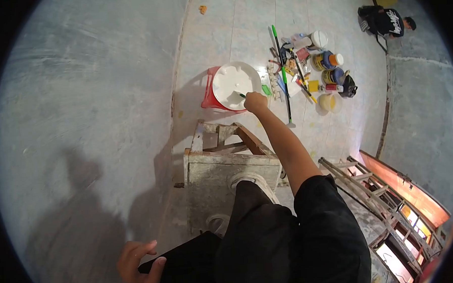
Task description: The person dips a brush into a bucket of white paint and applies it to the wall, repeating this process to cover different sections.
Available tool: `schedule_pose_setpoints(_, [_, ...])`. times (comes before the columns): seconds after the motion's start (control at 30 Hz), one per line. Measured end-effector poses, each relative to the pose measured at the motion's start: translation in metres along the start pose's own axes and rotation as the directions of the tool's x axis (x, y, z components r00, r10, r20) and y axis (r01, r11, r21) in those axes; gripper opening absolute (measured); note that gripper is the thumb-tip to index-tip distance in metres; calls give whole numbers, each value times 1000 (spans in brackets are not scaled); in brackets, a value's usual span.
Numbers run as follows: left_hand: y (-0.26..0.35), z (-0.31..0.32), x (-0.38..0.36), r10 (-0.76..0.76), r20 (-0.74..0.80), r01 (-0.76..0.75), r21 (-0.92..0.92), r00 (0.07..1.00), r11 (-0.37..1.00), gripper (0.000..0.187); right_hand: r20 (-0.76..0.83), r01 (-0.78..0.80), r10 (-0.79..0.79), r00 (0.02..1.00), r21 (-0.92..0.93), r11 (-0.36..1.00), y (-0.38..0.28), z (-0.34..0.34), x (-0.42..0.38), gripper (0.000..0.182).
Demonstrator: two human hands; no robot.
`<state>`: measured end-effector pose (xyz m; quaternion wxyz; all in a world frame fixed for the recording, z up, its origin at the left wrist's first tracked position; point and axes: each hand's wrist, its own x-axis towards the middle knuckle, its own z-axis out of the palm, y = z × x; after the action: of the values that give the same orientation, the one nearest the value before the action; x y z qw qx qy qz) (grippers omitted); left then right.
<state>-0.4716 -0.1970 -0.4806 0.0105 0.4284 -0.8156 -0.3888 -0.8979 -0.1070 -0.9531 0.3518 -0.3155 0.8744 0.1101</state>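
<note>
My right hand [255, 101] reaches far down and forward, closed around a green-handled scraper [240, 95] whose pale blade rests over a round white tub [236, 80]. The tub sits on a red plastic stool [208, 98] on the tiled floor. My left hand [137, 267] is low at the bottom left beside the grey wall [83, 112], fingers spread, holding nothing and touching the edge of my black trousers [271, 240]. I stand on a paint-stained wooden stand [222, 169], with one white shoe [253, 180] showing on its top.
Paint cans [328, 61], tubs, brushes and a long green-handled pole [283, 78] lie scattered on the floor beyond the stool. Another person in black [385, 22] crouches at the far right. A wooden ladder [362, 183] and an orange door [405, 189] lie at the right.
</note>
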Motion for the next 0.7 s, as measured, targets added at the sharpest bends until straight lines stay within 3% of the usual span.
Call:
schedule_pose_setpoints(0.13, [-1, 8, 9, -35, 22, 36, -49, 999, 998, 33, -30, 78, -80, 996, -47, 996, 4, 32, 19, 26])
schedule_pose_setpoints(0.2, [-2, 11, 14, -50, 26, 51, -60, 998, 997, 33, -8, 23, -23, 1000, 36, 999, 3, 37, 23, 27])
schedule_pose_setpoints(0.43, [-11, 9, 6, -75, 68, 79, -64, 995, 995, 35, -15, -45, 46, 999, 51, 998, 16, 17, 14, 26])
schedule_pose_setpoints(0.63, [-26, 6, -4, -88, 81, 90, -24, 993, 996, 40, -71, 2, 14, 997, 230, 973, 39, 10, 21, 38])
schedule_pose_setpoints(0.7, [-27, 5, -6, -97, 106, 97, 2, 990, 995, 40, 4, -45, 46, 999, 309, 950, 44, 17, 27, 47])
